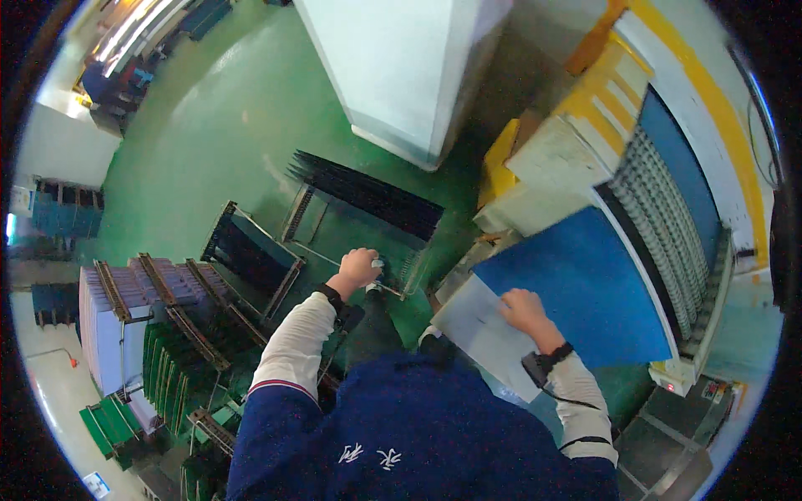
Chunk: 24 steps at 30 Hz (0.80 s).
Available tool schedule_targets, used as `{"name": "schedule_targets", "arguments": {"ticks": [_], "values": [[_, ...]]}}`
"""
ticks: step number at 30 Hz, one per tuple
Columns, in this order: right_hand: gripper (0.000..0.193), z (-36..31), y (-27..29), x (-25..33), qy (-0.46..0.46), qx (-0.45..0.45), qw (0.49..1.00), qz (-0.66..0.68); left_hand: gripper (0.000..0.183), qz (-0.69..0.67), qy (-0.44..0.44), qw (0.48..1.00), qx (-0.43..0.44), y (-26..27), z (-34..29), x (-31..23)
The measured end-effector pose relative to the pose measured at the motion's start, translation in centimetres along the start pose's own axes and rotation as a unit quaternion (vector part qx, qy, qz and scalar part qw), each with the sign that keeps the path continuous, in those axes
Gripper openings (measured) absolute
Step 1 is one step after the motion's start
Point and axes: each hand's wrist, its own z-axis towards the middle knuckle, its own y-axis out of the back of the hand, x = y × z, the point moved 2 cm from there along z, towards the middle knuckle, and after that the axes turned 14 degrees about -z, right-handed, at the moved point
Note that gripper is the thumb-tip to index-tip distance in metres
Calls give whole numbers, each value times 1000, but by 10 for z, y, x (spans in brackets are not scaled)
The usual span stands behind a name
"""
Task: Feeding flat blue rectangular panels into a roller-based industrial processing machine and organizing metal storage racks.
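Observation:
My left hand (359, 265) reaches forward with its fingers curled closed beside the near end of a wire rack (322, 256) on the floor. A small pale bit shows at its fingertips, too small to name. Thin dark panels (372, 196) stand in a row at the far side of that rack. My right hand (524, 309), fingers bent together, is over a pale grey sheet (476, 321), where it meets a flat blue surface (576, 284). What its fingers hold, if anything, is hidden.
A roller conveyor machine (668, 225) adjoins the blue surface at right. A tall white cabinet (401, 75) stands ahead. To my left are a smaller rack of dark panels (246, 255), racked lilac panels (104, 334) and green panels (167, 367). A grey metal box (668, 442) sits lower right.

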Motion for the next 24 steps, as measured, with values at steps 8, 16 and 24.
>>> {"name": "schedule_targets", "arguments": {"ticks": [8, 16, 24], "values": [[38, 217, 56, 163, 103, -71, 992, 8, 37, 73, -26, 996, -40, 76, 75, 88], [71, 371, 47, 240, 40, -62, 996, 45, 56, 108, -117, 984, -74, 112, 174, 150], [68, 409, 13, 248, 10, -72, 997, 28, 57, 137, -173, 975, -15, 115, 229, 179]]}}
